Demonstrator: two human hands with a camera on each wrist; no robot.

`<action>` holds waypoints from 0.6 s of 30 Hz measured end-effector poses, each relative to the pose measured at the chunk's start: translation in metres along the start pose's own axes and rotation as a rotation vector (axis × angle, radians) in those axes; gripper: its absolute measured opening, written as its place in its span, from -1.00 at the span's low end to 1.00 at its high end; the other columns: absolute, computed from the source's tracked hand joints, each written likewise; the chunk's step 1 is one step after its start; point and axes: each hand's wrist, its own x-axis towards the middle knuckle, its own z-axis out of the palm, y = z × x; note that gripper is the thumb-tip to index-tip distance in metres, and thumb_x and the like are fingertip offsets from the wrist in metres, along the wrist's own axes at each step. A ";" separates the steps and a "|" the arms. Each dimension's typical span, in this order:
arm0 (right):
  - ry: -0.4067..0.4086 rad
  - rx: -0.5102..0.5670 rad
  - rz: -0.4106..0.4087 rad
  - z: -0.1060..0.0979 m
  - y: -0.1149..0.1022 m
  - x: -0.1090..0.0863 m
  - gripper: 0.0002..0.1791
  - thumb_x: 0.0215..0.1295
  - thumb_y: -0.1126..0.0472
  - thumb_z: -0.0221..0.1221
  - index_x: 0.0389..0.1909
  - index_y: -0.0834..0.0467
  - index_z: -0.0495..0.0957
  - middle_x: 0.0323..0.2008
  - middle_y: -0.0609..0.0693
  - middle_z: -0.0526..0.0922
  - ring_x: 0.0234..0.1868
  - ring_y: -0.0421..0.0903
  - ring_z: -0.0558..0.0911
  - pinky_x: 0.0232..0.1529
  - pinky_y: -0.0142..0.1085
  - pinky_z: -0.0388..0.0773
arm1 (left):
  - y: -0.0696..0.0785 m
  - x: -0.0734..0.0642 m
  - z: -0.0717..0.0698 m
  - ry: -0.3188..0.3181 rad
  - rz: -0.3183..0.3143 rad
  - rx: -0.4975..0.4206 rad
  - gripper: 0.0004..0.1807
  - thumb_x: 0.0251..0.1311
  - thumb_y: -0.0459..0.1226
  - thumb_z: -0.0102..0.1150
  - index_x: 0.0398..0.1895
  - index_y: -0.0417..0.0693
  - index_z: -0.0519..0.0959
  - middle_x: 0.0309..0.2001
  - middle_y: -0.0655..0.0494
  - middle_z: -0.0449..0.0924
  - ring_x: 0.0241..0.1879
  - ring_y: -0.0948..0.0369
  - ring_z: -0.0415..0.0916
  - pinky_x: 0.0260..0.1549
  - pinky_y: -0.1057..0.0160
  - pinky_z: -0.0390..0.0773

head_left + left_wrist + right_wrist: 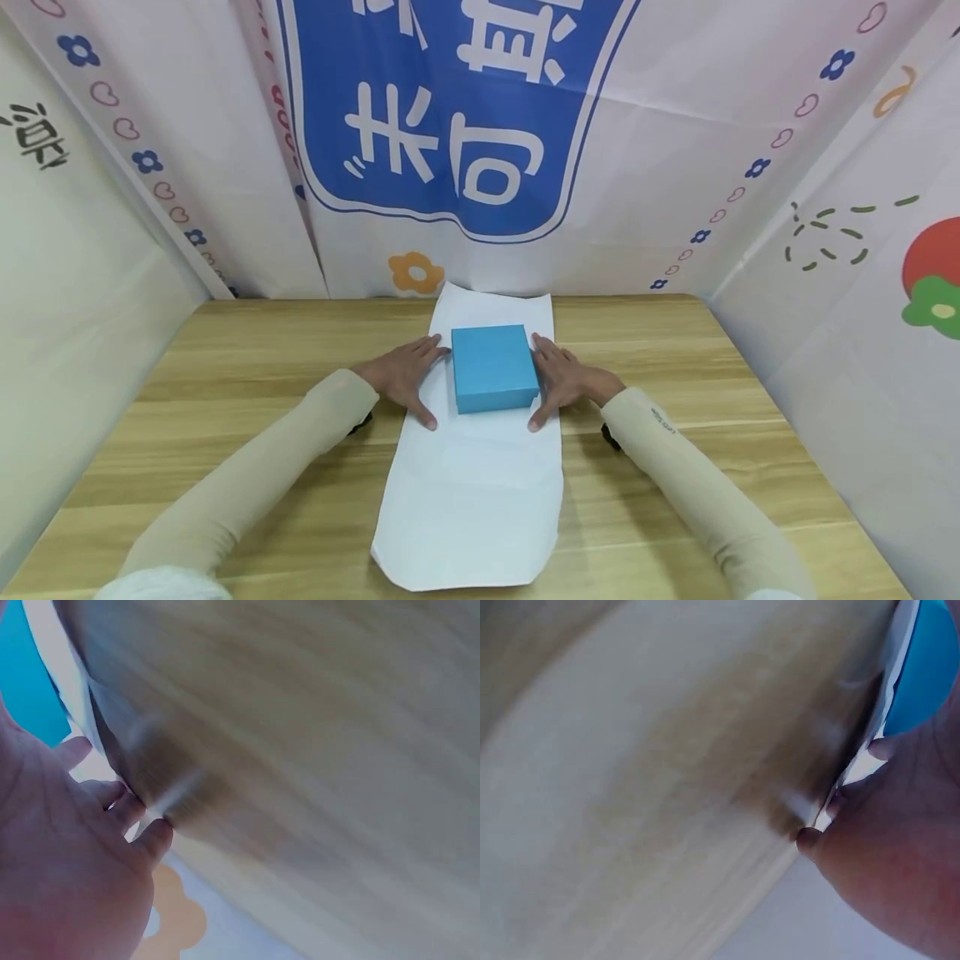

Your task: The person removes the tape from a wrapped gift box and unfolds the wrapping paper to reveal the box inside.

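A blue square box sits on the far half of a long white paper sheet, which lies lengthwise on the table. My left hand is spread at the box's left side, fingertips close to the box and thumb over the paper. On the opposite side my right hand is spread likewise, fingers by the box's right wall and thumb on the paper. In the left wrist view the fingers lie along the sheet's edge. The right wrist view shows the fingers at the other paper edge, with the blue box beside them.
The wooden table extends to both sides of the paper. A white printed cloth with a blue sign hangs behind, and the far end of the sheet reaches it. More white cloth walls in the right side.
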 end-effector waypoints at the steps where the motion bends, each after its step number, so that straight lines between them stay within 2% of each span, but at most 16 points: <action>1: -0.010 -0.004 0.009 0.000 0.001 0.000 0.64 -0.30 -0.44 0.46 0.55 0.24 -0.40 0.57 0.18 -0.50 0.59 0.14 -0.38 0.54 0.21 -0.26 | 0.000 -0.001 -0.001 0.000 -0.001 0.017 0.47 -0.37 0.48 0.37 0.55 -0.10 -0.04 0.58 -0.24 -0.26 0.57 -0.16 -0.27 0.50 -0.20 -0.04; 4: -0.019 0.006 0.011 -0.003 0.003 0.000 0.65 -0.29 -0.46 0.44 0.55 0.21 -0.44 0.58 0.15 -0.49 0.59 0.11 -0.38 0.53 0.23 -0.30 | 0.002 -0.004 -0.005 -0.027 -0.024 0.044 0.43 -0.33 0.48 0.35 0.57 -0.04 -0.03 0.59 -0.20 -0.27 0.57 -0.15 -0.23 0.47 -0.25 0.03; 8: -0.013 0.025 0.001 -0.006 0.007 -0.002 0.62 -0.27 -0.40 0.48 0.56 0.23 -0.39 0.59 0.16 -0.41 0.60 0.13 -0.32 0.51 0.27 -0.29 | 0.006 -0.006 -0.011 -0.057 -0.045 0.074 0.40 -0.33 0.48 0.35 0.57 0.03 0.01 0.60 -0.15 -0.21 0.56 -0.14 -0.16 0.47 -0.24 0.05; 11: -0.019 0.037 -0.002 -0.007 0.011 -0.002 0.58 -0.25 -0.33 0.50 0.56 0.25 -0.33 0.59 0.18 -0.38 0.60 0.15 -0.30 0.51 0.28 -0.27 | 0.008 -0.006 -0.012 -0.051 -0.030 0.089 0.40 -0.35 0.48 0.36 0.56 0.00 0.05 0.59 -0.17 -0.17 0.56 -0.15 -0.20 0.50 -0.19 -0.04; 15: -0.018 0.045 -0.005 -0.007 0.016 0.000 0.57 -0.24 -0.33 0.51 0.56 0.26 -0.31 0.59 0.18 -0.37 0.60 0.15 -0.29 0.51 0.28 -0.26 | 0.006 -0.006 -0.009 -0.041 0.001 0.057 0.42 -0.34 0.45 0.38 0.56 -0.06 0.03 0.59 -0.18 -0.25 0.58 -0.12 -0.33 0.53 -0.15 -0.16; 18: -0.021 0.042 -0.003 -0.008 0.018 0.002 0.58 -0.25 -0.34 0.50 0.56 0.24 -0.33 0.59 0.17 -0.40 0.60 0.13 -0.31 0.52 0.26 -0.28 | 0.004 -0.006 -0.007 -0.040 0.012 0.028 0.43 -0.31 0.42 0.40 0.57 -0.10 -0.03 0.60 -0.17 -0.29 0.59 -0.09 -0.33 0.53 -0.13 -0.14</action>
